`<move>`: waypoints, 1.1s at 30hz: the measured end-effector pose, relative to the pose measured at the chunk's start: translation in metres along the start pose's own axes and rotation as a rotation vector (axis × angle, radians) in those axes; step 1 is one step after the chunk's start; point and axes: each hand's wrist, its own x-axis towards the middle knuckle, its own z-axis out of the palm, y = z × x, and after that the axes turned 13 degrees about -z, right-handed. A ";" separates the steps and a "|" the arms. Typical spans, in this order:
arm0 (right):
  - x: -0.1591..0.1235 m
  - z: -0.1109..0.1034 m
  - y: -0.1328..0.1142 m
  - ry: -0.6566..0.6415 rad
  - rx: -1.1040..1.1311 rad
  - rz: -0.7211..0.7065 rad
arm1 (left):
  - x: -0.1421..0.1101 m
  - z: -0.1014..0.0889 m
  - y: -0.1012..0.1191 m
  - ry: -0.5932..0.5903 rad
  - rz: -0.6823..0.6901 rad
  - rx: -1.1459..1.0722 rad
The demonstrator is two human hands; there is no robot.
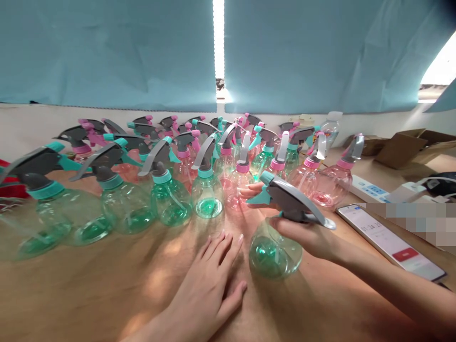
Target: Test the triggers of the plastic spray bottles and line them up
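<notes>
My right hand (302,232) is wrapped round the neck of a green spray bottle (274,254), just under its grey and teal trigger head. The bottle is near upright at the right of the table's front part. Its nozzle points left. My left hand (210,275) lies palm down on the wooden table, fingers spread and holding nothing, to the left of that bottle. Beyond my fingertips stands another green spray bottle (208,202) with a teal collar. Pink spray bottles (335,183) stand behind my right hand.
Several green and pink spray bottles fill the back and left of the wooden table (117,280). At the right lie a phone (388,240) with a lit screen and a white power strip (368,189). Behind them is an open cardboard box (402,149). A blue curtain (107,52) hangs behind.
</notes>
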 end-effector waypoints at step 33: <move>-0.002 0.002 -0.003 0.019 0.031 -0.046 | 0.002 -0.006 0.004 -0.026 0.012 0.022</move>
